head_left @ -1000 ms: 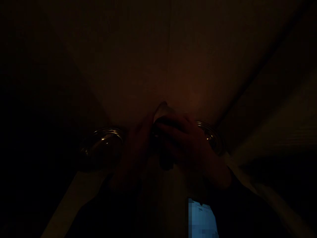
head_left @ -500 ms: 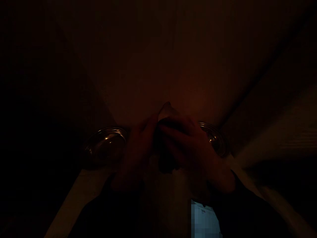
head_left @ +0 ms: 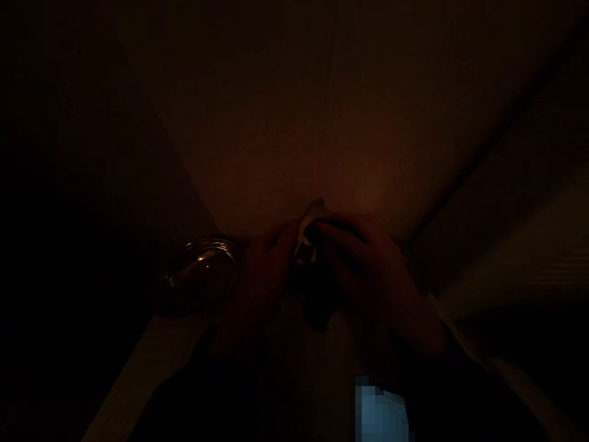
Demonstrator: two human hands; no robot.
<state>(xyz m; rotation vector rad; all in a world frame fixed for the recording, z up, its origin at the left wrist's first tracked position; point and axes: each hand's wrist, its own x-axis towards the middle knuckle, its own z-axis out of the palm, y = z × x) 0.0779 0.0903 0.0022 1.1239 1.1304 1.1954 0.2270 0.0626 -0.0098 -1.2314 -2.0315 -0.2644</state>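
Observation:
The picture is very dark, so details are weak. Between my two hands is a thin, pale piece (head_left: 311, 215) with a curved edge and a narrow tip pointing up; its kind is not clear. My left hand (head_left: 269, 261) grips its left side, fingers bent around it. From the right, my right hand (head_left: 363, 252) pinches it with fingers pressed together near the middle. A small shiny patch shows between the fingers. Below the hands is a dark shape (head_left: 319, 310) that I cannot make out.
A shiny round bowl (head_left: 216, 244) with a ridged rim stands to the left. Another rim (head_left: 416, 264) is mostly hidden behind my right hand. A pale board-like surface (head_left: 133, 374) runs beneath my forearms. A blurred bluish patch (head_left: 380, 411) lies low, right of centre.
My right hand has shifted slightly right and now covers more of the right bowl. More of the pale piece shows between the hands.

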